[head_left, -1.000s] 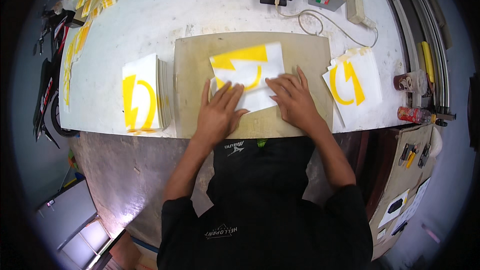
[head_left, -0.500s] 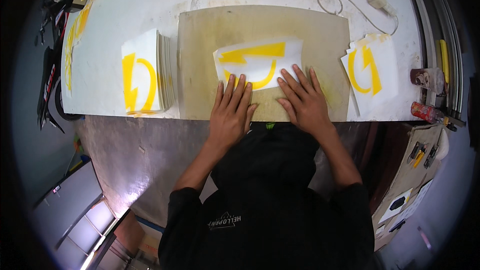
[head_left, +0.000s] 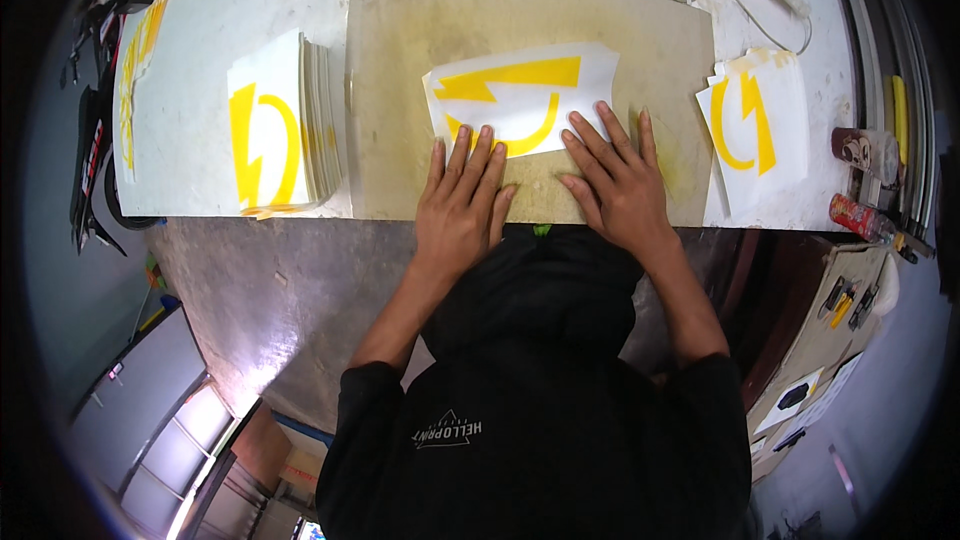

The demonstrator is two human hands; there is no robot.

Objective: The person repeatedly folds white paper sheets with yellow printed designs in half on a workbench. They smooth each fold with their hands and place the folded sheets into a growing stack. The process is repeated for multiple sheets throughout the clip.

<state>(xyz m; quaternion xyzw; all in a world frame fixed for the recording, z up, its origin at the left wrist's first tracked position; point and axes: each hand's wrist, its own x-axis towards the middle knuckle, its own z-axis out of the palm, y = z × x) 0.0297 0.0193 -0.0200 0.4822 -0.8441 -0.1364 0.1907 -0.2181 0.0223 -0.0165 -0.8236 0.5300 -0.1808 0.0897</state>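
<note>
A white sheet (head_left: 510, 98) with a yellow bolt and curved stripe lies crosswise on a yellowish, see-through-looking mat (head_left: 520, 15). My left hand (head_left: 455, 208) rests flat at the sheet's near left part, fingertips over its lower edge and the yellow curve. At the near right edge lies my right hand (head_left: 622, 180), fingers spread, with the index and middle tips on or beside the paper. Neither hand grips anything. To the left stands a thick stack of similar printed sheets (head_left: 280, 75); on the right is a smaller, uneven pile (head_left: 785, 105).
A plastic cup (head_left: 865, 152) and a red-labelled bottle (head_left: 860, 217) sit at the table's right edge. A white cable (head_left: 735, 2) curls at the back right. More yellow-marked sheets (head_left: 150, 35) lie far left. A motorbike (head_left: 90, 155) stands beyond the left edge.
The whole view has shifted, so the table and sheets appear higher in the picture. My hands stay flat at the sheet's near edge, with hardly any movement relative to it.
</note>
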